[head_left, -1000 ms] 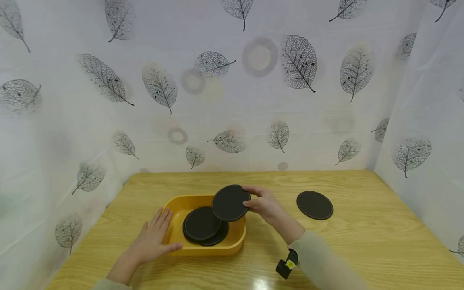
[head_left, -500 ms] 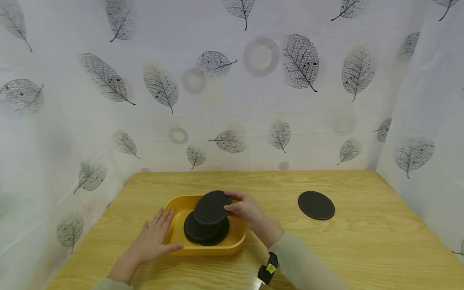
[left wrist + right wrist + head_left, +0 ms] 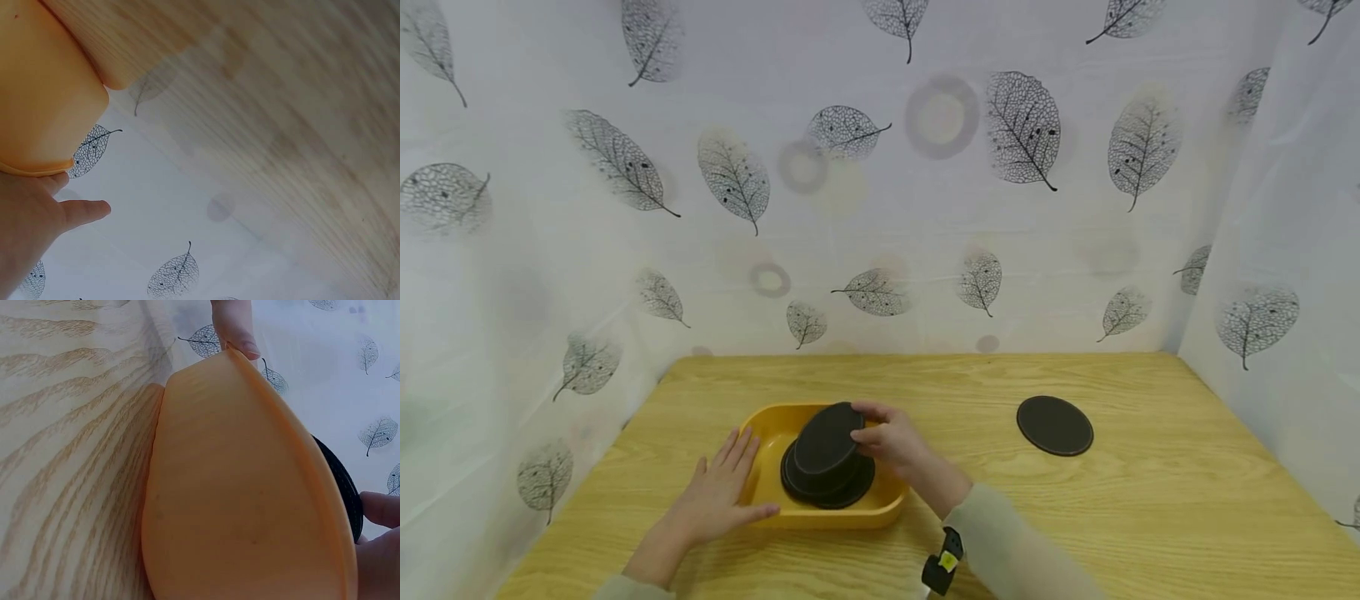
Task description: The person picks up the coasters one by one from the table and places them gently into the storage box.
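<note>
In the head view, my right hand (image 3: pixel 891 443) pinches the right edge of a round black coaster (image 3: pixel 827 437) with white stitching along its rim. The coaster is tilted over the yellow tray (image 3: pixel 831 522). Below it, more black coasters (image 3: pixel 857 487) lie overlapped on the tray floor, partly covered, so I cannot count them. My left hand (image 3: pixel 718 492) rests with straight fingers on the tray's left rim. The right wrist view catches the held coaster's dark edge (image 3: pixel 347 494) behind the tray wall (image 3: pixel 237 481). Left fingertips touch the tray rim in the left wrist view.
Another black coaster (image 3: pixel 1055 426) lies flat on the wooden table (image 3: pixel 1150 517), right of the tray. A white curtain (image 3: pixel 880 208) with leaf prints hangs behind and at both sides. A dark band with a yellow patch (image 3: pixel 947 562) hangs at my right sleeve.
My right hand has carried the pinched coaster left and down, from the tray's right side to over the coasters inside; it tilts more steeply now. The left hand has stayed on the rim.
</note>
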A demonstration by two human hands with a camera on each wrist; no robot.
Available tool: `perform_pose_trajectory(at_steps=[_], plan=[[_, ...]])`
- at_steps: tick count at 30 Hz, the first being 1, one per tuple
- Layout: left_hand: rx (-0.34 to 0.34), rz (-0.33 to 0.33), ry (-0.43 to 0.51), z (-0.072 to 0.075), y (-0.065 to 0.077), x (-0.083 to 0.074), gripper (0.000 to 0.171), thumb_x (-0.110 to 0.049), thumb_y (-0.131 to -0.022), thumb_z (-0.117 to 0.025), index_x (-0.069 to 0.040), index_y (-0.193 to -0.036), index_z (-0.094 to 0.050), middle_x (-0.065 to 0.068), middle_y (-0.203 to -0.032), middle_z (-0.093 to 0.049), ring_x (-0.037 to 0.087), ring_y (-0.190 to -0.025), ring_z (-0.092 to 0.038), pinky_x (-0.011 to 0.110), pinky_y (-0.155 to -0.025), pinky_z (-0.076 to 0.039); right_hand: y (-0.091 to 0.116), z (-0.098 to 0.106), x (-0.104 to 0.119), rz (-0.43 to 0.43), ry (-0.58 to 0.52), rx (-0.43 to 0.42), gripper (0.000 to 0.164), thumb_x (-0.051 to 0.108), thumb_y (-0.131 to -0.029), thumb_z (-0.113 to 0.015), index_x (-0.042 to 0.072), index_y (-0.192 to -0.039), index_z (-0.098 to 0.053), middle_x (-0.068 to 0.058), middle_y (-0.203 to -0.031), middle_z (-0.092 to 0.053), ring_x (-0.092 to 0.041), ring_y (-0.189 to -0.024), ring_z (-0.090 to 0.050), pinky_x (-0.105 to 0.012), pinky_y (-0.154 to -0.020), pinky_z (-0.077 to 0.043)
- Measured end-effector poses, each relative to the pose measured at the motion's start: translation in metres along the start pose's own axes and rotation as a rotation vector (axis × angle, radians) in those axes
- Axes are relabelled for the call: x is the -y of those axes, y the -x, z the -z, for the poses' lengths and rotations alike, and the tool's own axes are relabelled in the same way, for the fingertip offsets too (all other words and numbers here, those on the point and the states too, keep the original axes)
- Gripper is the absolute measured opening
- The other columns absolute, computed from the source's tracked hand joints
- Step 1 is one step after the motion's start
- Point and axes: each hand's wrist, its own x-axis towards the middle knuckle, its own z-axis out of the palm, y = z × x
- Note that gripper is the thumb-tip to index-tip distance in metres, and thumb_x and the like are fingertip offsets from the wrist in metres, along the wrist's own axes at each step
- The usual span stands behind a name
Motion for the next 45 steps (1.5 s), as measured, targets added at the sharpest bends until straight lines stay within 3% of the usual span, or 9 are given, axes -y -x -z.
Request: perform_pose_trajectory(at_steps=[9, 17, 22, 27, 45], plan=[[0.014, 0.006, 0.025, -0.001, 0.0, -0.001, 0.095, -0.06, -0.075, -0.055, 0.004, -0.137, -0.024, 0.021, -0.143, -0.015, 0.037, -0.13, -0.01, 0.069, -0.086, -0.018, 0.0, -0.002, -0.003, 0.016, -0.062, 0.008, 0.048, -0.016, -0.081, -0.047, -0.011, -0.127, -0.037, -0.023, -0.12, -0.038, -0.017, -0.083, -0.055, -0.028, -0.074, -0.048], [-0.001, 0.0, 0.028, 0.001, 0.0, -0.002, 0.094, -0.059, -0.075, -0.055, 0.005, -0.136, -0.025, 0.021, -0.142, -0.017, 0.038, -0.129, -0.011, 0.069, -0.086, -0.018, 0.003, 0.01, 0.001, 0.046, 0.036, 0.018, 0.046, -0.011, -0.082, -0.049, -0.013, -0.126, -0.037, -0.028, -0.123, -0.036, -0.036, -0.106, -0.046, -0.029, -0.075, -0.048], [0.005, 0.0, 0.022, 0.001, 0.0, -0.001, 0.094, -0.059, -0.075, -0.055, 0.004, -0.137, -0.024, 0.021, -0.143, -0.017, 0.038, -0.13, -0.011, 0.069, -0.086, -0.018, 0.008, 0.025, 0.009, 0.086, 0.188, 0.068, 0.044, -0.003, -0.083, -0.053, -0.012, -0.124, -0.041, -0.027, -0.124, -0.04, -0.037, -0.108, -0.045, -0.035, -0.081, -0.046], [-0.001, -0.008, 0.016, 0.001, -0.001, -0.001, 0.093, -0.058, -0.075, -0.056, 0.005, -0.136, -0.025, 0.021, -0.142, -0.018, 0.038, -0.129, -0.012, 0.069, -0.086, -0.019, 0.015, 0.04, 0.022, 0.114, 0.283, 0.07, 0.042, 0.001, -0.083, -0.057, -0.011, -0.121, -0.045, -0.026, -0.122, -0.042, -0.029, -0.101, -0.052, -0.036, -0.081, -0.046], [0.002, -0.009, 0.008, 0.001, 0.0, 0.0, 0.093, -0.059, -0.075, -0.055, 0.004, -0.137, -0.025, 0.021, -0.142, -0.019, 0.038, -0.129, -0.013, 0.068, -0.085, -0.021, 0.036, 0.119, 0.045, 0.147, 0.48, -0.024, 0.046, 0.013, -0.086, -0.057, -0.006, -0.126, -0.042, -0.023, -0.126, -0.04, -0.031, -0.108, -0.048, -0.039, -0.087, -0.042]])
